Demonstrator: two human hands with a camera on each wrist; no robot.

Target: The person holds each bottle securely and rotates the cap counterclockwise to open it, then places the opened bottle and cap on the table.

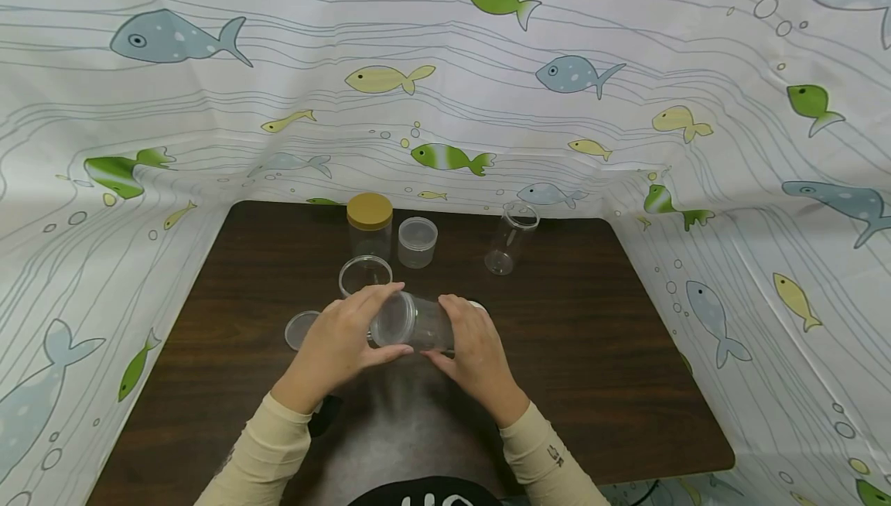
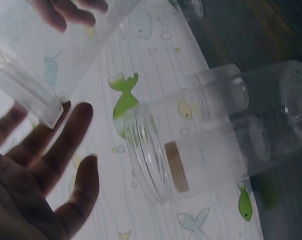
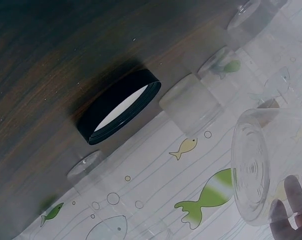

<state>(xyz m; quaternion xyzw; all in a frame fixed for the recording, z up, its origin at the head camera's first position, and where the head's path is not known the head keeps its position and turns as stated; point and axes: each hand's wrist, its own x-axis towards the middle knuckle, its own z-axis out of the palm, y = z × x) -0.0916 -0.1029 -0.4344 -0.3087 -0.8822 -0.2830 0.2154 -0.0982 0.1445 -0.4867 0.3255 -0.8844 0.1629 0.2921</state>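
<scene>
Plainly, left fingers [image 1: 379, 295], right fingers [image 1: 463, 316] grip clear jar [image 1: 429, 325]; head view hides base [image 3: 251, 169].

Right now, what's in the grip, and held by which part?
A clear jar: the left hand holds its mouth end, the right hand its base end.

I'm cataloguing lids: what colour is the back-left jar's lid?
The lid is mustard yellow, clearest in head view.

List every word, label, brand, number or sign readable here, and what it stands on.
None can be read for certain.
Right sleeve: dark marks, too small.
Left sleeve: faint mark, too small.
Black item, bottom edge: white marks, cut off.
Held jar, base: marks too blurred.
</scene>
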